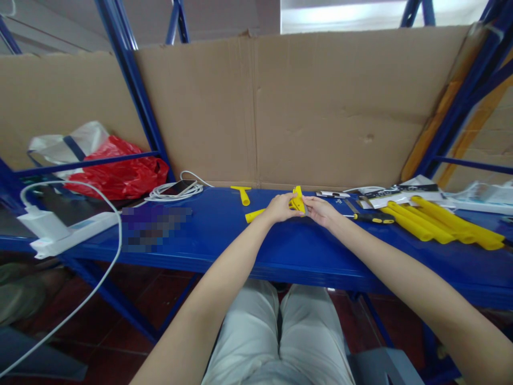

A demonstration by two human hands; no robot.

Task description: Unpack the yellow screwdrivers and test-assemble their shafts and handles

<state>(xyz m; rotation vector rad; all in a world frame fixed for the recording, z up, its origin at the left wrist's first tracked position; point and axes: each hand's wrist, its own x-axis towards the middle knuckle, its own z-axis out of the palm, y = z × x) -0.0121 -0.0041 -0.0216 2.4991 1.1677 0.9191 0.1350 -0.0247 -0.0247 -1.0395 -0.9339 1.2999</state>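
Observation:
Over the middle of the blue table [224, 235], my left hand [280, 208] is closed around a yellow plastic piece [297, 201], which stands up between both hands. My right hand [319, 209] meets it from the right with its fingertips pinched together. A small greyish bit shows at those fingertips, too small to name. A yellow tube-like part [255, 215] sticks out left of my left wrist; whether it joins the held piece is hidden. Behind it lies a yellow T-shaped part [243, 195]. A screwdriver [374, 218] with a black and yellow handle rests right of my right hand.
Several yellow tubes [441, 227] lie at the right, before white-and-black packets [404, 193]. At the left are a coiled white cable [176, 191], a power strip [76, 235] and a red plastic bag [124, 168]. A cardboard panel [320, 107] closes off the back.

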